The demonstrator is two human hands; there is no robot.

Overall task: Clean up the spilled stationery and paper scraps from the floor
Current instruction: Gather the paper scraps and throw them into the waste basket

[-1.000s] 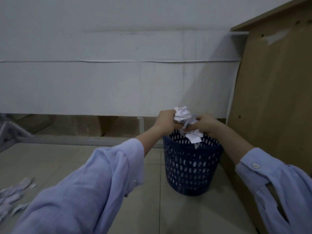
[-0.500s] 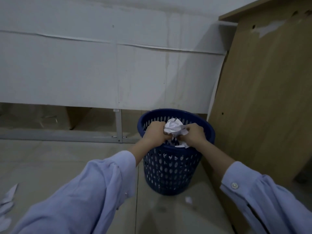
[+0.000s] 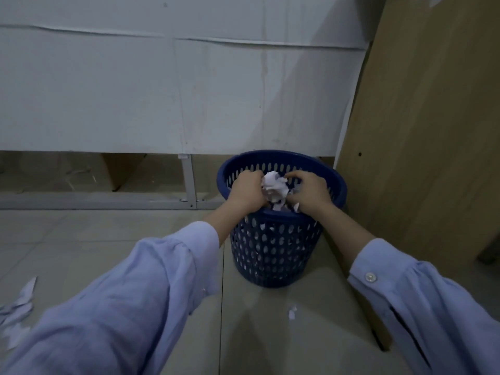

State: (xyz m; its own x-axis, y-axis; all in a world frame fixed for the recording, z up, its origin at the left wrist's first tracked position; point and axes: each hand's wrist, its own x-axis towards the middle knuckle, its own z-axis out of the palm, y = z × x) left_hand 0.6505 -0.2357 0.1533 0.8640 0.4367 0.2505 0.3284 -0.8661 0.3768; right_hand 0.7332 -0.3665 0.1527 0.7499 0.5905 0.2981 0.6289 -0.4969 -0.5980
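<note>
Between left hand [image 3: 247, 192] and right hand [image 3: 309, 194], a wad [image 3: 274, 186] is gripped for binning. Release into the bin [image 3: 270, 253] below is needed

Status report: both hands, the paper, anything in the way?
Crumpled paper wad gripped between left hand and right hand, over blue basket. One scrap on floor before basket, more scraps far left. Nothing blocks.

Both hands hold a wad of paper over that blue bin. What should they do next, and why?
Probably the left hand and right hand should loosen and let go: they grip the crumpled paper just above the open mouth of the blue waste basket, so it should fall in. A small scrap before the basket and more scraps at far left lie on the floor.
</note>
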